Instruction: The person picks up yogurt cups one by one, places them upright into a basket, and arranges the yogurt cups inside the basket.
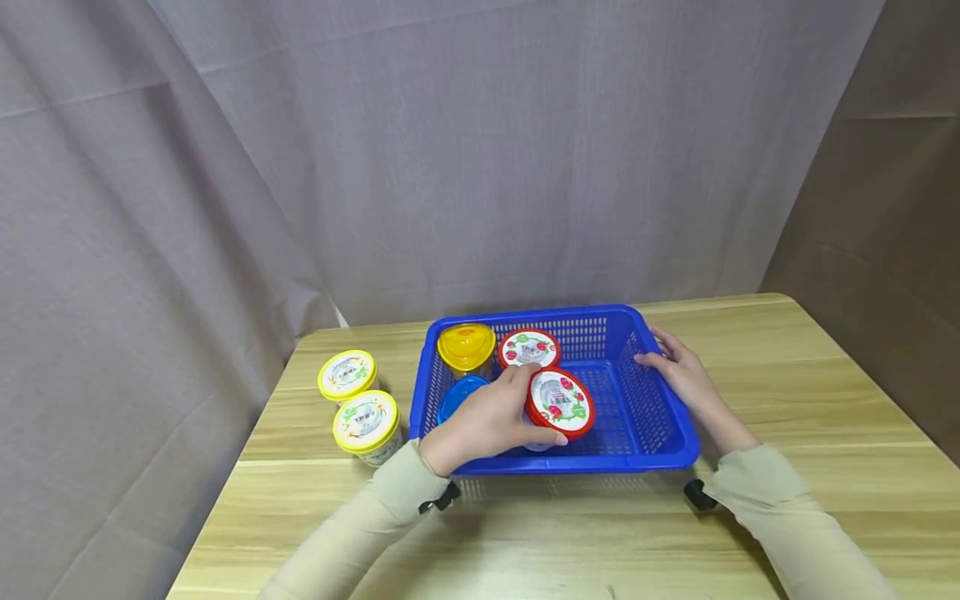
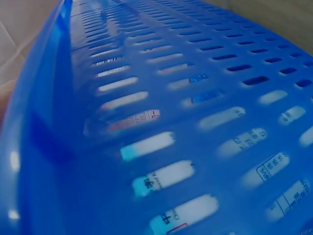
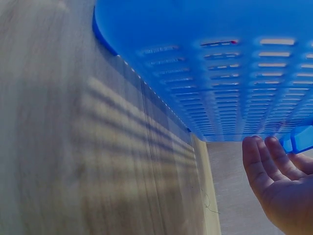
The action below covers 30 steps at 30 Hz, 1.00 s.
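Observation:
In the head view, my left hand (image 1: pixel 487 417) grips a tub with a red lid (image 1: pixel 561 403) printed with strawberries, tilted over the inside of a blue plastic basket (image 1: pixel 558 464). Behind it in the basket stand another red-lidded tub (image 1: pixel 529 347) and a tub with a yellow domed lid (image 1: pixel 467 346). A blue lid (image 1: pixel 459 395) is partly covered by my left hand. My right hand (image 1: pixel 686 375) holds the basket's right rim, thumb inside and fingers outside. The right wrist view shows those fingers (image 3: pixel 279 159) at the slotted outer wall (image 3: pixel 230 88).
Two yellow-lidded tubs (image 1: pixel 347 374) stand on the wooden table (image 1: pixel 540 542) left of the basket, one in front of the other. A grey curtain (image 1: pixel 480 167) hangs behind the table. Printed labels show through the basket slots in the left wrist view.

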{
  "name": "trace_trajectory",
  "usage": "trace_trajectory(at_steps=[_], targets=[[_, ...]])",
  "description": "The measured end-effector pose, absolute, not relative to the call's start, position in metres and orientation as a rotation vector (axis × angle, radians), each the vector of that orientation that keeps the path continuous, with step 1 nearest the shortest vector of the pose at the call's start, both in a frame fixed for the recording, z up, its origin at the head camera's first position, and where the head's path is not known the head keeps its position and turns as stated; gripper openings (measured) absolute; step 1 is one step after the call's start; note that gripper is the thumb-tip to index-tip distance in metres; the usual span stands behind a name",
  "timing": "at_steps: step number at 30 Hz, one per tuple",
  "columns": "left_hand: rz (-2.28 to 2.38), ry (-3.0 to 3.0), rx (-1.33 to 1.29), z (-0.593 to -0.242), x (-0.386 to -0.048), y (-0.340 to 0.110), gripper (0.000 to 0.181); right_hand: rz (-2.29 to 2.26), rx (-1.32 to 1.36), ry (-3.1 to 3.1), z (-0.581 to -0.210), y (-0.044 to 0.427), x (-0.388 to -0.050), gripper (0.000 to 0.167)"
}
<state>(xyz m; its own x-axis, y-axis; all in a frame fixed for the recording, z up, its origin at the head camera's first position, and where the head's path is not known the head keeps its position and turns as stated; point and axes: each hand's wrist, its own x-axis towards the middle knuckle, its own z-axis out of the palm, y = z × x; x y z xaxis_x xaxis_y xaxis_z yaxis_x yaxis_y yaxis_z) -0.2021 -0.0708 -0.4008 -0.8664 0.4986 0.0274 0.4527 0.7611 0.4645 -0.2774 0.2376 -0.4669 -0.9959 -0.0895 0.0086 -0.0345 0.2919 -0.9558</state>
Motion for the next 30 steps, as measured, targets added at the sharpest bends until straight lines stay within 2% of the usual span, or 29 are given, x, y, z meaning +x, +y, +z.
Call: trace_trajectory(at_steps=[17, 30], targets=[[0.38, 3.06, 0.958, -0.413, -0.201, -0.058, 0.092, -1.86, -0.117, 2.447, -0.468, 0.239, -0.276, 0.076], [0.23, 3.132, 1.064, -0.414, -0.2, -0.062, 0.091, -1.889, -0.104, 2.424, -0.468, 0.238, -0.276, 0.075]])
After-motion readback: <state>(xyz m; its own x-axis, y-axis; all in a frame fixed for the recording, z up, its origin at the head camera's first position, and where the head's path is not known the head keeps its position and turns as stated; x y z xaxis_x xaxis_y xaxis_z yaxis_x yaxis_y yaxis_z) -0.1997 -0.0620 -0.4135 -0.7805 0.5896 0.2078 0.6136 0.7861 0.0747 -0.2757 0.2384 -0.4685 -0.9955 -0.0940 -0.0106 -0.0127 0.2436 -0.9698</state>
